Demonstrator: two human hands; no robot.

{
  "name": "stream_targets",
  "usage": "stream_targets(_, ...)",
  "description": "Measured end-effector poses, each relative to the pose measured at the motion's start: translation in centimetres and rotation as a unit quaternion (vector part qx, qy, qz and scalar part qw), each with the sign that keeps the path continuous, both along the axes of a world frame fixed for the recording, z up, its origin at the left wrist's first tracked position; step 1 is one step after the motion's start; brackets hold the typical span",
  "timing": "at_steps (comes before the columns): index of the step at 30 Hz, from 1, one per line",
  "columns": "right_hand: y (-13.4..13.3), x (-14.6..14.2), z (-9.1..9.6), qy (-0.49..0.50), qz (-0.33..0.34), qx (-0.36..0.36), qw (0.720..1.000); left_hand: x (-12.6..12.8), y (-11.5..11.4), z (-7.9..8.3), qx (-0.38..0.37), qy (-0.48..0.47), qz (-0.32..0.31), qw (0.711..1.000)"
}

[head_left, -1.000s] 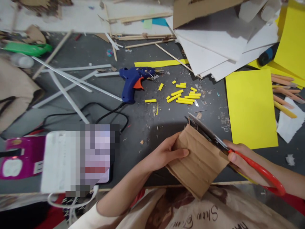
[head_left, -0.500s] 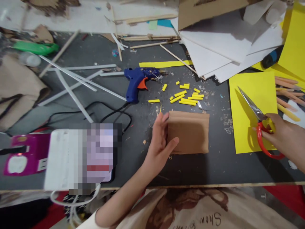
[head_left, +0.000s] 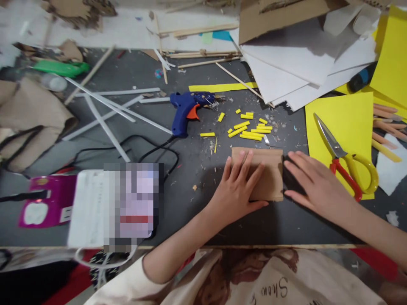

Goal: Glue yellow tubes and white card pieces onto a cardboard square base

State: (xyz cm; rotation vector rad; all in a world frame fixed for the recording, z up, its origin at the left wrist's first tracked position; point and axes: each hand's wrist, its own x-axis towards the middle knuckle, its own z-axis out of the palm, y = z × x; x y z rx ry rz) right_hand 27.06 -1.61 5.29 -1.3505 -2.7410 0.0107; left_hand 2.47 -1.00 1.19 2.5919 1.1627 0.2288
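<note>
A brown cardboard piece (head_left: 270, 178) lies flat on the dark table. My left hand (head_left: 238, 188) rests on its left half, fingers spread flat. To the right of the cardboard is my right hand (head_left: 310, 182), open, with its fingertips at the cardboard's right edge. Scissors (head_left: 345, 159) with red and yellow handles lie on a yellow paper sheet (head_left: 341, 127) to the right, apart from both hands. Several short yellow sticks (head_left: 249, 127) lie just beyond the cardboard.
A blue glue gun (head_left: 186, 110) with a black cord lies at the middle. White strips (head_left: 108, 110) spread across the left. White sheets (head_left: 292, 72) and cardboard pile up at the back right. A blurred white device (head_left: 92, 207) sits near the front edge.
My right hand set the scissors down on the yellow sheet and came to the cardboard's right edge. The cardboard went from held up to flat on the table, my left hand now on it.
</note>
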Motion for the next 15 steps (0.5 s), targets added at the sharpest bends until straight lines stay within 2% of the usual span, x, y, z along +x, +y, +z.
stream_targets(2,0.0,-1.3,-1.5,0.0,0.015,-0.047,0.999,0.5,0.0,-0.1,0.0,-0.003,0.003,1.0)
stream_targets(5,0.3,-2.1,-3.5,0.01,-0.002,-0.095,0.995,0.7,0.3,-0.1,-0.002,-0.017,0.009,1.0)
stream_targets(8,0.9,-2.1,-4.4,0.019,-0.009,-0.108,0.994,0.2,0.8,-0.1,-0.011,-0.032,0.013,0.999)
stream_targets(12,2.1,-0.7,-3.1,0.026,-0.006,-0.074,0.997,-0.2,1.0,-0.1,-0.018,-0.029,0.021,0.999)
stream_targets(13,2.4,0.2,-2.4,0.034,-0.032,-0.055,0.997,-0.3,1.1,-0.2,-0.021,-0.029,0.021,0.999)
stream_targets(15,3.2,2.7,-1.2,0.038,-0.155,-0.014,0.987,-0.2,1.0,-0.2,-0.027,-0.03,0.021,0.999)
